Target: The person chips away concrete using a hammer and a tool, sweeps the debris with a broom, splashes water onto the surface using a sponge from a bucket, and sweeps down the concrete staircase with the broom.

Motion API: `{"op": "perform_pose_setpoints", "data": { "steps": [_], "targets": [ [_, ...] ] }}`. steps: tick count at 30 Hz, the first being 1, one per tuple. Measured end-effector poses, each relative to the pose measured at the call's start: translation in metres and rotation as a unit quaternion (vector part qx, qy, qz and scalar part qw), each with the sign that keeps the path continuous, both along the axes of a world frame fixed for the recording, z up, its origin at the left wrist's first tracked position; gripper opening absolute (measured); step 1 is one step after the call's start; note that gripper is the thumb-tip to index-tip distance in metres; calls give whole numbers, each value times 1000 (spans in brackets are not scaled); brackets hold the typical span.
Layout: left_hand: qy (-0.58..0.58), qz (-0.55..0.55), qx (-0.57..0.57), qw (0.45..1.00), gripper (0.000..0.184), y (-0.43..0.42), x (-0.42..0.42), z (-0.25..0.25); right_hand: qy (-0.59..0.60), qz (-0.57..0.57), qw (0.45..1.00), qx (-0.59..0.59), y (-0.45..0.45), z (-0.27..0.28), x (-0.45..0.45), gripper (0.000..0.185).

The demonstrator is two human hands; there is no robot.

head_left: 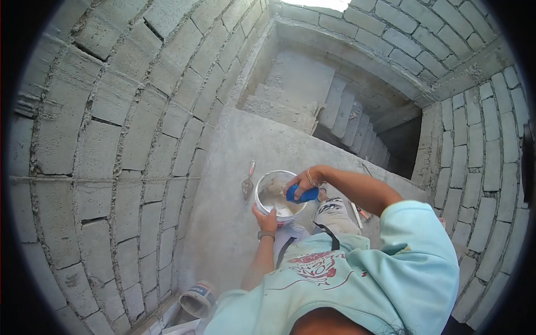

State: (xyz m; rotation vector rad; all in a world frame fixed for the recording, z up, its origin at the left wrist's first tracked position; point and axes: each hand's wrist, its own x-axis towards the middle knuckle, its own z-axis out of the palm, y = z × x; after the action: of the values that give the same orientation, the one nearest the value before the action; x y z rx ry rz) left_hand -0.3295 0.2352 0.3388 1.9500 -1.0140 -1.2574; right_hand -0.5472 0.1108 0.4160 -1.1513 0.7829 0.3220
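A white bucket [261, 192] stands on the concrete floor in front of me, with greyish wet-looking or powdery material [273, 202] inside. My left hand [267, 219] grips the bucket's near left side, thumb at the rim. Over the right part of the bucket's opening, my right hand [309, 180] is closed from above around a blue object [301, 193], perhaps a small container. Its exact kind does not show, as the fingers cover part of it. A trowel [247, 187] lies on the floor just left of the bucket.
Beyond the floor's far edge, a stairwell with concrete steps [357, 123] drops away. Block walls [128, 139] rise on both sides. Another bucket [196, 300] lies tilted at the lower left. Some long thin tools [357, 215] are beside my right leg.
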Motion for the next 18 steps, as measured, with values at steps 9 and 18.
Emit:
{"op": "perform_pose_setpoints", "data": {
  "steps": [9,18],
  "targets": [
    [33,342,-27,939,62,49,58,24,203,-585,629,-470,-256,29,-171,30],
    [44,317,9,947,60,224,116,17,440,-473,750,-144,14,-121,-327,81]
  ]
}}
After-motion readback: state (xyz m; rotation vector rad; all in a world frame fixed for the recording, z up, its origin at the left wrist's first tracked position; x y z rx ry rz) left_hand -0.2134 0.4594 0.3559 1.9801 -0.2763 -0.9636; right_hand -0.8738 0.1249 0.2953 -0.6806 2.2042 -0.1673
